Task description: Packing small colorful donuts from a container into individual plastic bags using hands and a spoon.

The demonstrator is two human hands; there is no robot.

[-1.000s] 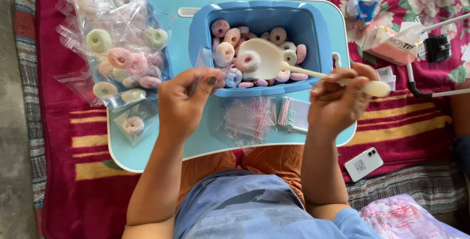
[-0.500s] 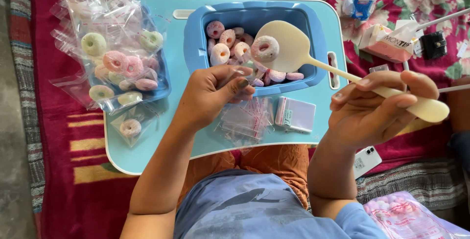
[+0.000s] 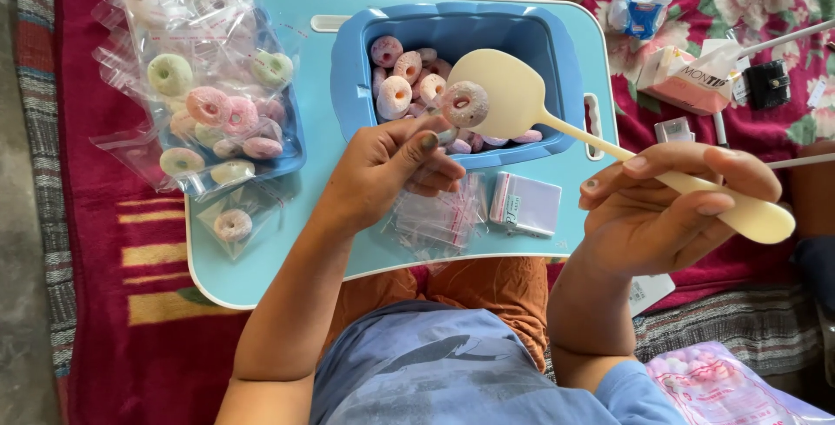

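My right hand (image 3: 670, 212) grips the handle of a cream flat scoop (image 3: 509, 99), and a pink sugared ring candy (image 3: 464, 104) rests on its paddle above the blue tub (image 3: 565, 68). The tub holds several ring candies (image 3: 402, 86) in pink and white. My left hand (image 3: 393, 164) is at the tub's near rim, its fingers pinching a small clear plastic bag right beside the scoop's candy. Loose empty clear bags (image 3: 435, 216) lie on the light blue lap tray (image 3: 261, 277) just below that hand.
A blue basket (image 3: 291, 151) at the left is heaped with bagged ring candies (image 3: 209, 107), and one bagged candy (image 3: 232, 225) lies on the tray. A stack of small bags (image 3: 526, 203) sits near the tray's front. Cartons, a phone and oddments lie on the red blanket (image 3: 130, 260).
My right hand lifted the scoop out of the tub with one candy on it and drew it back to the right. My left hand moved up to the tub's rim.
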